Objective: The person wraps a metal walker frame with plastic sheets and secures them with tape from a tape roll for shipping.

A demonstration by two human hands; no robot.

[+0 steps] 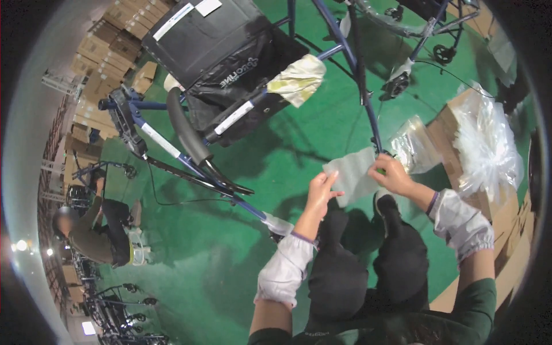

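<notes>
Between my two hands is a small whitish translucent foam sheet (pixel 352 174), stretched flat above my knees. My left hand (pixel 322 194) pinches its left edge between thumb and fingers. At the opposite edge, my right hand (pixel 393 174) grips it with bent fingers. Ahead of me stands a blue-framed rollator (pixel 247 208) with a black seat and a black bag (pixel 230 77). A yellow-stained white cloth (pixel 298 79) hangs over its frame. The rollator's lower leg near my left hand has a clear wrap (pixel 278 223) around its end.
To my right, a large clear plastic bag (pixel 486 144) lies on a cardboard box (pixel 451 141), beside smaller clear bags (pixel 415 146). Another rollator (pixel 402 72) stands at the upper right. At left a seated person (pixel 95 230) works near several walker frames. Cardboard boxes (pixel 106 52) are stacked behind.
</notes>
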